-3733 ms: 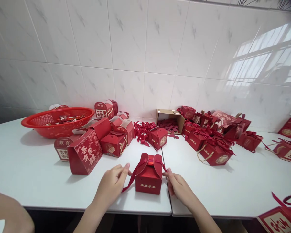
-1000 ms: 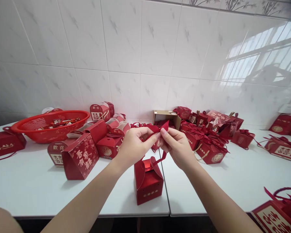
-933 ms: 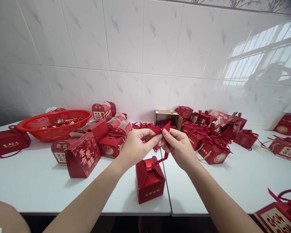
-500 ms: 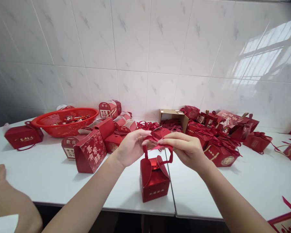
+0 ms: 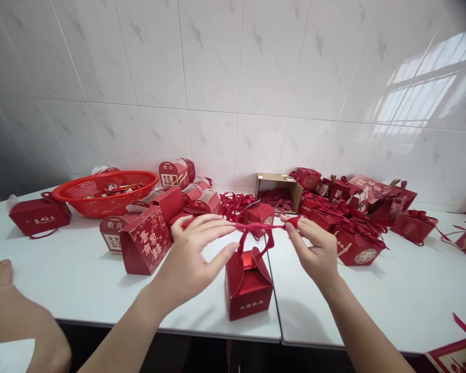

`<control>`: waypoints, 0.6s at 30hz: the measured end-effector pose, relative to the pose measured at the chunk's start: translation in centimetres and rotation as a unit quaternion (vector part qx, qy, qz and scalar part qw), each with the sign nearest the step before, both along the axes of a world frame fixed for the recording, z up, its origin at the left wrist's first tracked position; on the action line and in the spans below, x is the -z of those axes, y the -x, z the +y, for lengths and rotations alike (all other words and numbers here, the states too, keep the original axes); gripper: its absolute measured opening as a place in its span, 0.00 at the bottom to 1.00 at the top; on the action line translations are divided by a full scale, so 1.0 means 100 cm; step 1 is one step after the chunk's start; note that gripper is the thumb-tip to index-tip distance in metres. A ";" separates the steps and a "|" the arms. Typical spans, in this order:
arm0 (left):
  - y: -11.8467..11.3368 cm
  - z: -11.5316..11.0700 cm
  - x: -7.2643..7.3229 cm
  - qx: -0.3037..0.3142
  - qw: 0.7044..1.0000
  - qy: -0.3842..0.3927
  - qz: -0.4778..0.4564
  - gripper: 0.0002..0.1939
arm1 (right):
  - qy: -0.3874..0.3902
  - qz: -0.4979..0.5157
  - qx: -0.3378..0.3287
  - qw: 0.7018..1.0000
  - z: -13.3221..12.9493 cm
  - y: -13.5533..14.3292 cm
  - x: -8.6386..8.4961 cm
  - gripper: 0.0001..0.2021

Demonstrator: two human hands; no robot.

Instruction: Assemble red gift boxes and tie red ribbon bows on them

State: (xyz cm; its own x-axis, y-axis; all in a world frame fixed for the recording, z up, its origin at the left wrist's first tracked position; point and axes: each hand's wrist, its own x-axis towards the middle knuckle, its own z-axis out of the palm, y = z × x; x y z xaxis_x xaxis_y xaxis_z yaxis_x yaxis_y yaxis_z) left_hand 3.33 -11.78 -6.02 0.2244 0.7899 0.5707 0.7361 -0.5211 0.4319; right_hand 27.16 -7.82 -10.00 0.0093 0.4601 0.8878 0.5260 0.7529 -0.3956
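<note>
A small red gift box [image 5: 249, 292] stands upright near the table's front edge, its curved flaps folded together on top. From it a red ribbon [image 5: 256, 227] rises in two strands and runs level between my hands, crossed in the middle. My left hand [image 5: 202, 254], on the left of the ribbon, has its fingers stretched and the thumb apart; the ribbon passes to its fingertips. On the right, my right hand [image 5: 314, 246] pinches the ribbon's other end between thumb and fingers.
Left stand a red basket [image 5: 101, 207] of small wrapped items and several red boxes [image 5: 145, 241]. Behind are loose ribbons [image 5: 236, 204] and an open carton [image 5: 295, 191]. Tied boxes [image 5: 359, 246] crowd the right. Another person's arm [image 5: 23, 316] rests at far left.
My hands have moved apart, the left one lower and nearer with its fingers spread. The ribbon between them is drawn out level and its crossing is narrower. The box stays in place.
</note>
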 end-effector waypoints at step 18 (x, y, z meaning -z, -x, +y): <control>0.057 -0.005 0.092 -0.145 0.979 0.124 -0.077 0.15 | 0.274 -0.072 0.152 0.947 0.005 -0.054 0.085 0.24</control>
